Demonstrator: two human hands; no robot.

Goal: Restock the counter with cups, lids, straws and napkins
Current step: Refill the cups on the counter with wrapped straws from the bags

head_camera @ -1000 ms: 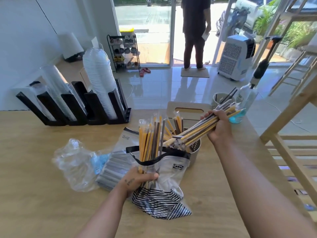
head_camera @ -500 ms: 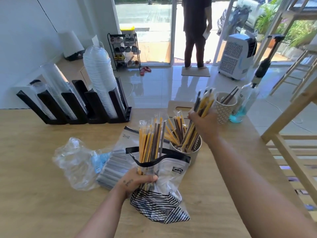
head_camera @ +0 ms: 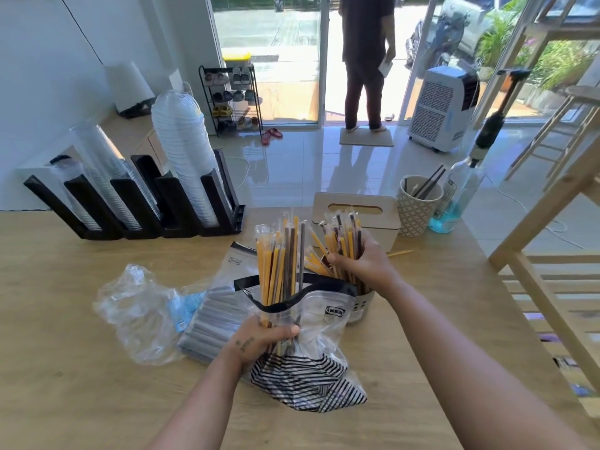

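**What my counter (head_camera: 97,401) is holding**

A black rack (head_camera: 168,206) of cups and lids is standing at the far left of my wooden counter. Crumpled clear plastic (head_camera: 139,313) is lying beside a flat bag of grey straws (head_camera: 214,323), the striped zip bag (head_camera: 308,381) nearer me. A metal straw holder (head_camera: 362,303), wooden tissue box (head_camera: 357,216), patterned cup (head_camera: 417,212), blue-liquid bottle (head_camera: 451,206) and one loose yellow straw (head_camera: 401,253) are sitting farther back.

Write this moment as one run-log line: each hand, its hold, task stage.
left hand: grips bag of straws | right hand: grips bunch in holder | stage: restocking straws | loose: stray straw on counter
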